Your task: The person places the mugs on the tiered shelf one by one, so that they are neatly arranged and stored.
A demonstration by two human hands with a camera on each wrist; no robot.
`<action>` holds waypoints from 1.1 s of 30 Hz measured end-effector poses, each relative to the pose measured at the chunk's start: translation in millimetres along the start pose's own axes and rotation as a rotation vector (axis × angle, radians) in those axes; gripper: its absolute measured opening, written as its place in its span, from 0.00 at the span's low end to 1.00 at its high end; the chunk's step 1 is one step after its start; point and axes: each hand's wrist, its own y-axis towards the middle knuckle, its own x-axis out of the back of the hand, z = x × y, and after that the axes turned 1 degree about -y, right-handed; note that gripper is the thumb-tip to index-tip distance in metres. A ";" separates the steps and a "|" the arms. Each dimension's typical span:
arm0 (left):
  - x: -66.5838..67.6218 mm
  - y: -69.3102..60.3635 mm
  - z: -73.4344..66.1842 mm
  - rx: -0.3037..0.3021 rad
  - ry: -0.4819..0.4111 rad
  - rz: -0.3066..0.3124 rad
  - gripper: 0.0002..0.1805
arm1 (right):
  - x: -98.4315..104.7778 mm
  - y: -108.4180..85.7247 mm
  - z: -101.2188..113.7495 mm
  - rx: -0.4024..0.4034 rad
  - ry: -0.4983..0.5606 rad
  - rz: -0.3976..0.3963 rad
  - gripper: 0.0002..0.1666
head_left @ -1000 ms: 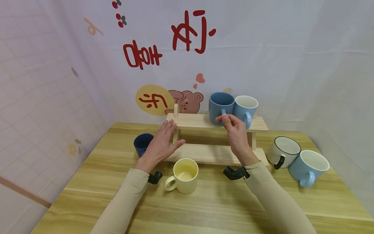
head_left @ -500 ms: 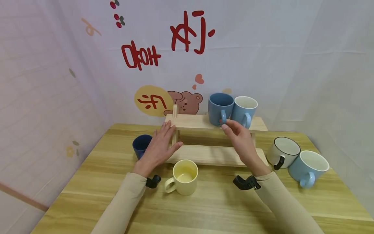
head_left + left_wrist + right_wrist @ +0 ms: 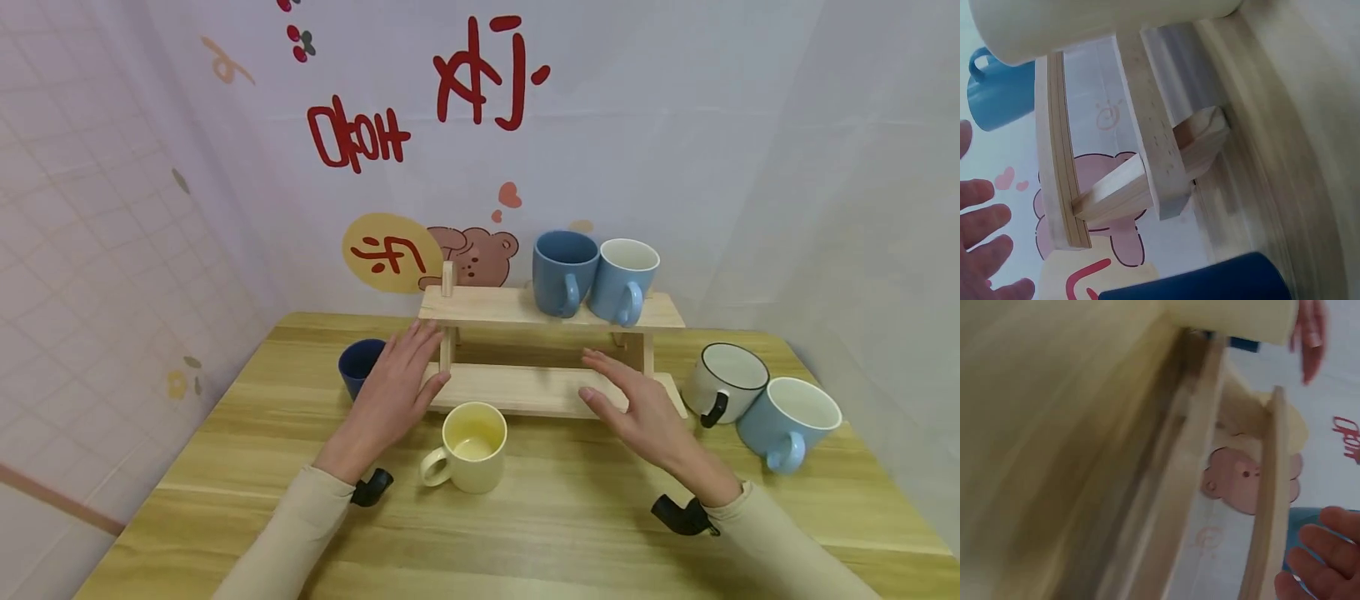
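Note:
A medium-blue mug point(image 3: 555, 279) and a light-blue mug point(image 3: 618, 287) stand side by side on the upper board of a two-tier wooden rack point(image 3: 495, 307). My right hand point(image 3: 648, 417) hovers in front of the rack's right part, fingers extended and holding nothing. On the other side, my left hand point(image 3: 386, 396) is spread near the rack's left end, also holding nothing; the left wrist view shows its fingers point(image 3: 985, 212) apart from the boards. Between the hands, a yellow mug point(image 3: 480, 458) stands before the rack. A dark-blue mug point(image 3: 358, 367) is partly hidden behind my left hand.
At the right of the wooden table point(image 3: 525, 533) stand a white mug point(image 3: 716, 387) with a black rim and handle and another light-blue mug point(image 3: 787, 425). A printed cloth point(image 3: 675, 150) hangs behind the table.
My right hand has let go of the medium-blue mug's handle and drawn back, down and to the right. My left hand has come slightly back from the rack's edge.

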 end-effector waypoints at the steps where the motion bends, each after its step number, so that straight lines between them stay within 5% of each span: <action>1: 0.7 -2.8 0.1 -0.023 0.014 -0.019 0.31 | 0.7 -4.3 -3.2 0.026 -0.042 0.004 0.28; 6: 6.7 -14.9 -0.7 -0.110 0.011 -0.081 0.38 | 7.1 -21.3 -22.4 0.086 -0.198 0.032 0.30; 10: 12.0 -25.2 -3.4 -0.115 -0.027 -0.062 0.38 | 16.3 -29.7 -34.1 0.076 -0.255 0.085 0.31; 20: 14.8 -59.7 -11.9 0.058 -0.313 0.117 0.26 | 31.3 -46.2 -52.1 0.039 -0.246 0.227 0.33; 26: 13.2 -71.6 -5.5 0.108 -0.475 0.172 0.21 | 31.4 -51.3 -56.8 0.005 -0.221 0.275 0.33; 33: 11.7 -80.1 4.7 0.212 -0.728 0.310 0.18 | 29.3 -57.0 -61.6 -0.030 -0.222 0.317 0.35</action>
